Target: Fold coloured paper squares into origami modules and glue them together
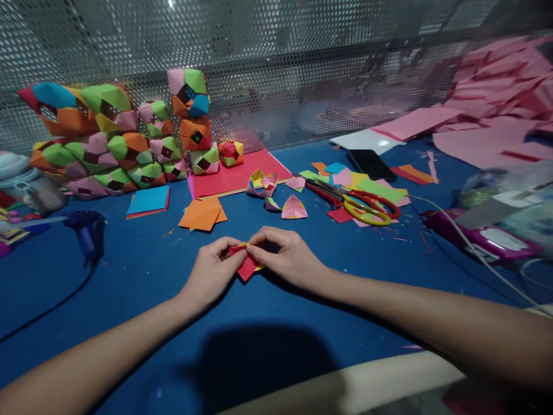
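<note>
Between my two hands is a small folded paper piece [246, 268], red in front with yellow showing at its top and right edge. My left hand [212, 271] pinches its left side, thumb in front. My right hand [288, 258] pinches the top right, its thumb meeting the left thumb near the upper edge. The fingers behind the paper are partly hidden. Just beyond lie an orange paper stack [202, 214] and folded pink-and-yellow paper pieces [294, 207].
Assembled paper balls [129, 150] are stacked at the back left. A blue glue gun [88, 233] with a cord lies left. Scissors [367, 214] rest on paper scraps at right, near a black phone [375, 165]. Pink sheets [488, 138] pile at the far right.
</note>
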Action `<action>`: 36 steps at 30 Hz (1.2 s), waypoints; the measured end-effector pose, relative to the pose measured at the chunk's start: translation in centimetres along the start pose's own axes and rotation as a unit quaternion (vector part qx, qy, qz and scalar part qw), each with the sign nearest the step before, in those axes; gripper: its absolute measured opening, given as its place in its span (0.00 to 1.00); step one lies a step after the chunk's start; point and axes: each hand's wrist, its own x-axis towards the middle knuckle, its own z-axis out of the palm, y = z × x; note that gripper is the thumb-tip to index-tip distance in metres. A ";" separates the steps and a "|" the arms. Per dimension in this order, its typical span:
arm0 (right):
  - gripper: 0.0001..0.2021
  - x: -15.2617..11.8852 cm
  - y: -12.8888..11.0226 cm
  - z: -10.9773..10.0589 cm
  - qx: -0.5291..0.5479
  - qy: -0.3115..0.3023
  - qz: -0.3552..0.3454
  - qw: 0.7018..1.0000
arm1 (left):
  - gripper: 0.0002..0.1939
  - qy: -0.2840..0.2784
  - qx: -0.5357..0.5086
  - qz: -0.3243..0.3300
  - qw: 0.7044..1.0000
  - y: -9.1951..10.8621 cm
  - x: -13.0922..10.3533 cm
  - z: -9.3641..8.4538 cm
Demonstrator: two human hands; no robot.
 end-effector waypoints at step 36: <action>0.07 0.0 0.4 0.2 -0.017 0.037 0.024 0.999 | 0.11 -0.002 0.015 0.029 0.999 0.3 -0.3 0.2</action>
